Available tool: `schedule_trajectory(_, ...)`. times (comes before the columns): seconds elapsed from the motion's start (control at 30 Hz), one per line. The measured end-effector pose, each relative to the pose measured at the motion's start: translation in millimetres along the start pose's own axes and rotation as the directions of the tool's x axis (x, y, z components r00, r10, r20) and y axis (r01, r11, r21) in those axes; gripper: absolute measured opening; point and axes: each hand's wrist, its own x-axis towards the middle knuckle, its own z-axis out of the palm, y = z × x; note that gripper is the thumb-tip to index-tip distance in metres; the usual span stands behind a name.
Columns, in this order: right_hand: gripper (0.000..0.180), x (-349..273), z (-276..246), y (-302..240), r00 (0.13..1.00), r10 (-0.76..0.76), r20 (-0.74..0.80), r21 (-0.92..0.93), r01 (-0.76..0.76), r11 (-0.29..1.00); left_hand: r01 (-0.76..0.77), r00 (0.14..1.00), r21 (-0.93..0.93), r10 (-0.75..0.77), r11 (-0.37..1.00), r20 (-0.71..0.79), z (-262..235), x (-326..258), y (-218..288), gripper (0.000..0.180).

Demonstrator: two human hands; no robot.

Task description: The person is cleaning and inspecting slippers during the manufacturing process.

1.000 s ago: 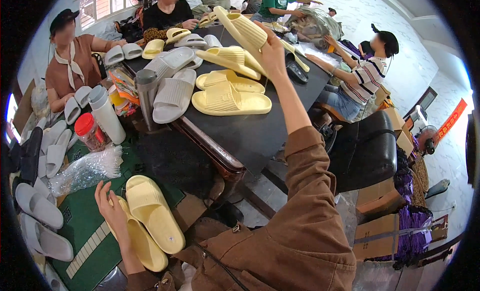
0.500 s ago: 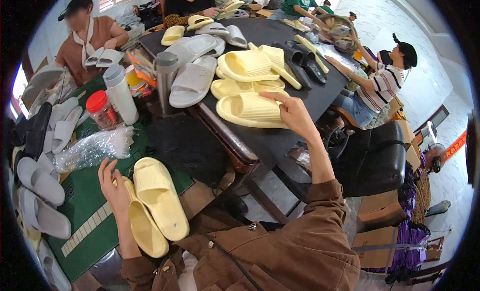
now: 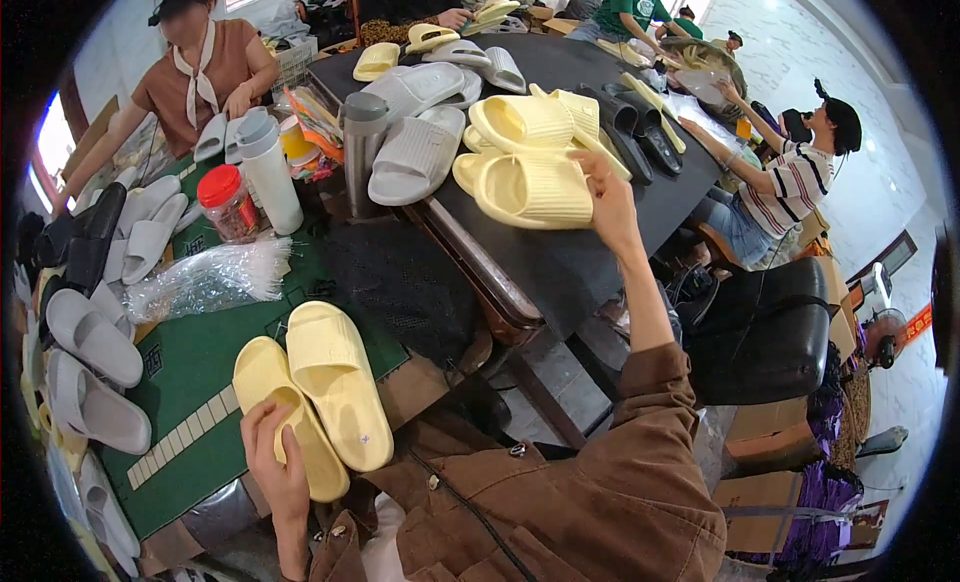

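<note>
Pinching a yellow slipper (image 3: 545, 194) by its right end, upper centre: right hand (image 3: 612, 204). Black tabletop (image 3: 665, 207) runs on rightward, brown edge (image 3: 470, 254) lower left. Left hand (image 3: 277, 462) at yellow pair (image 3: 350, 407), lower left, fingers curled, slightly apart (contact unclear).

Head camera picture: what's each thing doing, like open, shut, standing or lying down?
Right hand: closed on a yellow slipper
Left hand: at another yellow slipper, grip unclear
Red-lidded jar: shut, standing
White bottle: capped, standing
Grey flask: shut, standing
Plastic bundle: lying down
</note>
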Motion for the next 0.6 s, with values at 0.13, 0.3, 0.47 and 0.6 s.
schedule_trajectory(0.13, 0.051, 28, -1, 31, 0.994, 0.077, -0.075, 0.207, -0.06, 0.977, 0.021, 1.0, 0.012, -0.02, 1.0, -0.015, 2, -10, -10, 0.025)
schedule_trajectory(0.3, 0.059, 46, 4, 40, 0.998, -0.051, -0.023, -0.072, 0.049, 0.996, 0.03, 0.998, 0.052, -0.032, 0.998, 0.045, 15, -21, -17, 0.03)
schedule_trajectory(0.47, 0.046, 51, 4, 24, 0.993, 0.045, 0.112, 0.026, -0.048, 0.998, 0.055, 0.992, 0.077, -0.063, 0.996, 0.11, 26, -22, -14, 0.041)
schedule_trajectory(0.6, 0.034, 44, 2, 9, 1.0, 0.005, -0.011, -0.159, -0.006, 0.987, 0.026, 0.985, 0.18, -0.057, 0.983, 0.166, 28, -20, -10, 0.052)
